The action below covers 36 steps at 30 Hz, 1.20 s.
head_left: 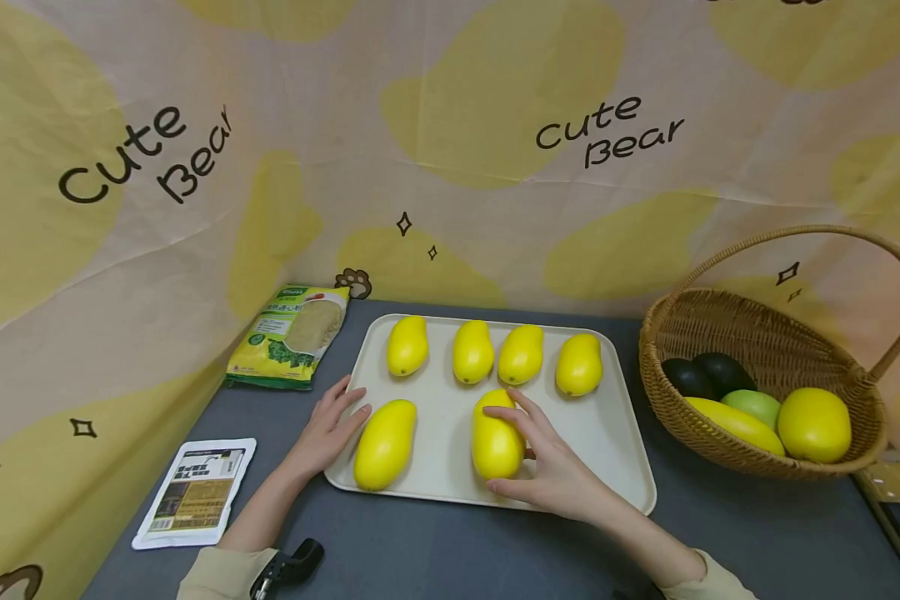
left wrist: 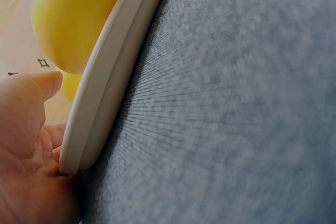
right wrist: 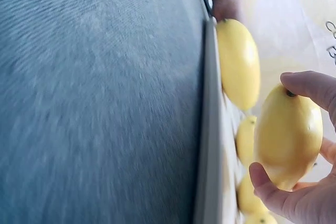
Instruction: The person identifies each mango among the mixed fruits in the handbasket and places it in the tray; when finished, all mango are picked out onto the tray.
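mangoes on a tray, with two bare hands at work. the right hand [head_left: 536, 454] grasps one mango [head_left: 498, 435], the held mango, pinched between the thumb below and the curled fingers above; in the head view it is seen over the near half of the cream tray [head_left: 442, 433], right of the near-left mango [head_left: 386, 444]. in the right wrist view the held mango appears raised above the tray's rim, its dark stem end beside a fingertip.

the left hand [head_left: 332, 433] is relaxed and grasps no fruit: its fingers, loosely extended, rest at the tray's left edge, the thumb near the near-left mango. four further mangoes [head_left: 521, 354] form the far row, the middle two close together.

to the right of the tray stands a wicker basket [head_left: 765, 321] with a high arched handle, holding two dark avocados [head_left: 723, 373], a green fruit [head_left: 752, 407], an elongated yellow fruit [head_left: 735, 425] and a rounder yellow fruit [head_left: 815, 425]. to the left, a yellow-and-green food packet [head_left: 288, 337] lies at the back, and a flat white pouch [head_left: 195, 493] lies nearer. all rest on a grey cloth [head_left: 435, 550]; behind hangs a curtain [head_left: 457, 200] lettered "cute bear".
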{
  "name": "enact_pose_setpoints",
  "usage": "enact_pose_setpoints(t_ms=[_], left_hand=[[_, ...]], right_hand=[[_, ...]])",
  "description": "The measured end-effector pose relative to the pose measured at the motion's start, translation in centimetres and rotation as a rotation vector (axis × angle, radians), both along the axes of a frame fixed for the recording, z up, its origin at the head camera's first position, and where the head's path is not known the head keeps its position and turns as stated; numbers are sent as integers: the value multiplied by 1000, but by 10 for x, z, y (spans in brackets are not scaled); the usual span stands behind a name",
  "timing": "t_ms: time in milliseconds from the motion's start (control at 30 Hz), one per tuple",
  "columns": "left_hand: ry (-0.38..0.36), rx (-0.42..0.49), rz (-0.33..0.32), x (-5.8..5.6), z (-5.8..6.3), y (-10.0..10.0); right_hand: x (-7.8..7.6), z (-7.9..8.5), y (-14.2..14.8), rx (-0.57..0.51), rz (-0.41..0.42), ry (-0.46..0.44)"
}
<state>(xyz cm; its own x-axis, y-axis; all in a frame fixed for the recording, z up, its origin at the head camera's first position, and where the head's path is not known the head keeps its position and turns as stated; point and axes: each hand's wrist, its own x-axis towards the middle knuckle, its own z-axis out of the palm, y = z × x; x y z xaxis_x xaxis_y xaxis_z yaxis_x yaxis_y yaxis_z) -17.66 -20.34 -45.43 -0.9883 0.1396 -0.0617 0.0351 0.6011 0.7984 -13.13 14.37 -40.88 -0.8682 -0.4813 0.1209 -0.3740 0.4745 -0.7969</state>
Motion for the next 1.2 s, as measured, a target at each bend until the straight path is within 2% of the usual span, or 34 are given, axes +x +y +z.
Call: enact_pose_setpoints(t_ms=[133,433,800,1200], left_hand=[[1,8,4,0,0,0],[8,14,-4,1,2,0],[0,10,-9,2,4,0],[-7,16,2,1,1,0]], right_hand=[[-1,-5,-14,-4,47,-1],[-2,-14,-32,1,87,29],[-3,-20,-38,39,92,30],[-2,-22,-38,95,85,52]])
